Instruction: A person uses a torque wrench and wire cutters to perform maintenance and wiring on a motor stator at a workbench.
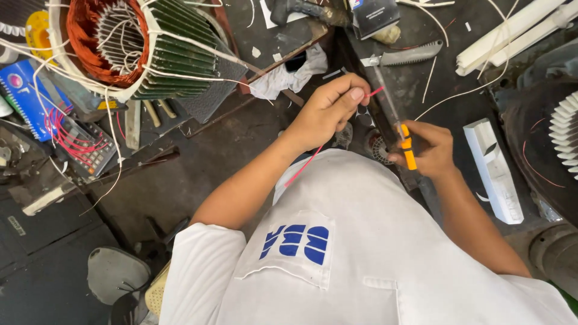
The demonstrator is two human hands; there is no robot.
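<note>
Fingers of left hand (328, 111) pinch a thin red wire sleeve (313, 157) near its tip, rest trailing down over the white shirt. Right hand (428, 150) is closed on an orange-handled blade (408, 147), tip by the sleeve end. Keep sleeve taut & cut w/ light pressure, away from thumb, I'd say.

one view only, worn on the head, looking almost straight down over the white shirt (361, 253) to a cluttered dark workbench (241, 138). close in: left hand (328, 111) and right hand (424, 150) near the middle of the picture. motor winding (120, 42) cut off at the top left edge, white fins (566, 132) cut off at the right.
</note>
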